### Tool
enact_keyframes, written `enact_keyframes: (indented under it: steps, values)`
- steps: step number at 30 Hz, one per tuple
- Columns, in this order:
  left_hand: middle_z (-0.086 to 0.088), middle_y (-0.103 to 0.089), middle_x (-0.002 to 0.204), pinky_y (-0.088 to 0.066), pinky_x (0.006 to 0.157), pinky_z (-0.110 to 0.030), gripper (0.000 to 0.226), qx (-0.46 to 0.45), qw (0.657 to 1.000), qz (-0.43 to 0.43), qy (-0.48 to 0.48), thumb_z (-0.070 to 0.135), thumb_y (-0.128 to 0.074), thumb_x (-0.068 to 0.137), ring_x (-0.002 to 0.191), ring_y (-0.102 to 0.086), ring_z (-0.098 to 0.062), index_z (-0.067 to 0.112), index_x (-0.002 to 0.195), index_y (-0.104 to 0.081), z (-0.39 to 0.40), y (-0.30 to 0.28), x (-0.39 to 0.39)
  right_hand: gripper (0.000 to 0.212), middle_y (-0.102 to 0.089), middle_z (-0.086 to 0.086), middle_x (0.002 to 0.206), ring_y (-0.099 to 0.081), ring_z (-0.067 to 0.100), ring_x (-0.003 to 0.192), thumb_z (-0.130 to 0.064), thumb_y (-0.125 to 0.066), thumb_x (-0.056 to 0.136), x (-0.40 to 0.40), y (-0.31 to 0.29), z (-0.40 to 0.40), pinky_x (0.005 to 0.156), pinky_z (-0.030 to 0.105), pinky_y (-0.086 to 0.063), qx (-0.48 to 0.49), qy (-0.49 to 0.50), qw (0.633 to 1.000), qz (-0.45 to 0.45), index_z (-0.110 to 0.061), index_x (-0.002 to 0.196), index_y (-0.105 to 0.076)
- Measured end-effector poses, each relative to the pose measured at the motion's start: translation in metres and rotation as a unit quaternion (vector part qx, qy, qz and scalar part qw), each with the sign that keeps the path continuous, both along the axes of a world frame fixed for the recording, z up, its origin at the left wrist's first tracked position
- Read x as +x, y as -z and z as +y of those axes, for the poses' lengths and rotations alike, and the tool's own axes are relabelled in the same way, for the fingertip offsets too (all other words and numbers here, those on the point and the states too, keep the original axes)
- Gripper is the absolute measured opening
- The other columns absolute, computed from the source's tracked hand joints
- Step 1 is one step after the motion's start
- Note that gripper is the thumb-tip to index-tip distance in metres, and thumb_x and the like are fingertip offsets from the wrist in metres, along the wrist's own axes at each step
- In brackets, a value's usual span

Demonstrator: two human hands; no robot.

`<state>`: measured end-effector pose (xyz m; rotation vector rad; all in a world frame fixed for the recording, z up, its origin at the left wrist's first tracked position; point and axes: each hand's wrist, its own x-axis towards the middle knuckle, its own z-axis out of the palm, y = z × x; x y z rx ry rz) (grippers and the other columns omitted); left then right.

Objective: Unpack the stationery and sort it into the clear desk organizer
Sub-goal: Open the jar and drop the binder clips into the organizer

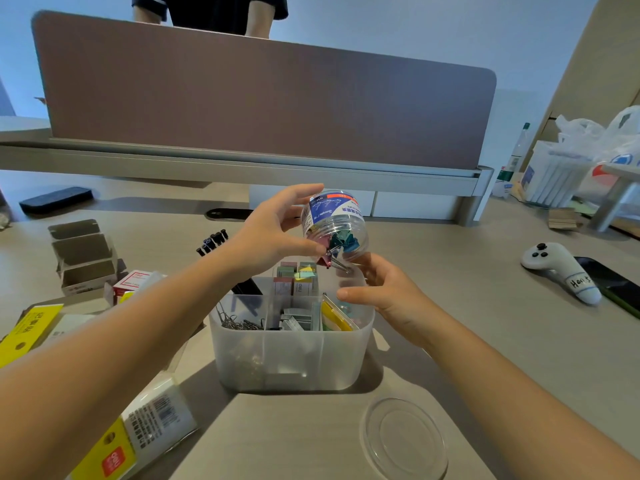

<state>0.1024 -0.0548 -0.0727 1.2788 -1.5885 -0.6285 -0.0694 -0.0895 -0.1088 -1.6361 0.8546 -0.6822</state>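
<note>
Clear desk organizer [291,351] on the surface, directly below both hands. Right hand [384,292], fingers loosely apart, cups under the jar's mouth. Left hand [273,230] fingers wrap the binder-clip jar [334,223], inverted, long axis near-vertical, clips spilling downward.

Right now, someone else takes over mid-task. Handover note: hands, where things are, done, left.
Left hand grips the clear jar, tipped mouth-down above the organizer. Right hand is open, fingers under the jar mouth by the organizer's far right corner.
Binder clips are at the jar mouth, a pink one half out; most remain inside.
Jar lid lies on the desk, near side of the organizer.
Done: pens, paper clips, staples and sticky tabs are already in compartments.
Left: empty the clips into the right compartment, then deal with the packets and boxes to the left.
</note>
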Motion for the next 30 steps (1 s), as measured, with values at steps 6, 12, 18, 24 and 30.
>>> enact_keyframes:
  steps: [6,12,18,24,30]
  values:
    - [0.004,-0.048,0.12,-0.042,0.096,-0.026,0.069,-0.008,1.0,0.003,-0.006,-0.002,-0.07,0.069,0.115,-0.047,-0.013,0.028,0.123,-0.038,0.002,-0.001,-0.002,0.054,-0.051,-0.001,0.121,-0.049,0.018,0.113,-0.011,-0.066,0.076,0.0,0.001,0.001,0.092,0.03,-0.041,-0.002,-0.002,1.0,0.008,-0.023,0.121,-0.041]
    - [0.006,-0.047,0.119,-0.045,0.082,-0.016,0.072,-0.006,1.0,-0.004,-0.008,-0.002,-0.069,0.07,0.112,-0.046,-0.01,0.023,0.13,-0.037,0.002,-0.001,-0.001,0.055,-0.049,-0.004,0.118,-0.046,0.015,0.111,-0.012,-0.065,0.078,0.001,0.0,0.002,0.092,0.029,-0.038,-0.007,0.009,1.0,0.01,-0.021,0.126,-0.039]
    - [0.005,-0.048,0.12,-0.045,0.08,-0.013,0.073,-0.012,1.0,-0.009,-0.014,-0.002,-0.069,0.07,0.113,-0.047,-0.011,0.021,0.131,-0.037,0.0,0.0,-0.002,0.054,-0.052,-0.002,0.12,-0.048,0.018,0.114,-0.012,-0.064,0.079,0.001,-0.001,0.003,0.093,0.031,-0.04,-0.012,0.016,1.0,0.017,-0.022,0.125,-0.039]
    - [0.004,-0.047,0.123,-0.046,0.089,-0.021,0.075,-0.004,1.0,-0.007,-0.008,-0.002,-0.069,0.07,0.117,-0.047,-0.014,0.022,0.132,-0.035,0.004,0.0,0.0,0.049,-0.054,-0.001,0.119,-0.051,0.017,0.109,-0.013,-0.064,0.079,0.001,0.0,0.003,0.092,0.032,-0.042,-0.016,0.019,1.0,0.011,-0.022,0.122,-0.042]
    - [0.011,-0.047,0.117,-0.049,0.087,-0.016,0.067,-0.029,0.998,-0.045,0.025,-0.005,-0.068,0.07,0.112,-0.05,-0.01,0.031,0.117,-0.038,0.014,0.001,0.002,0.039,-0.055,-0.004,0.11,-0.054,0.015,0.103,-0.012,-0.064,0.079,0.001,0.002,0.003,0.088,0.031,-0.046,-0.025,0.02,1.0,-0.001,-0.024,0.111,-0.045]
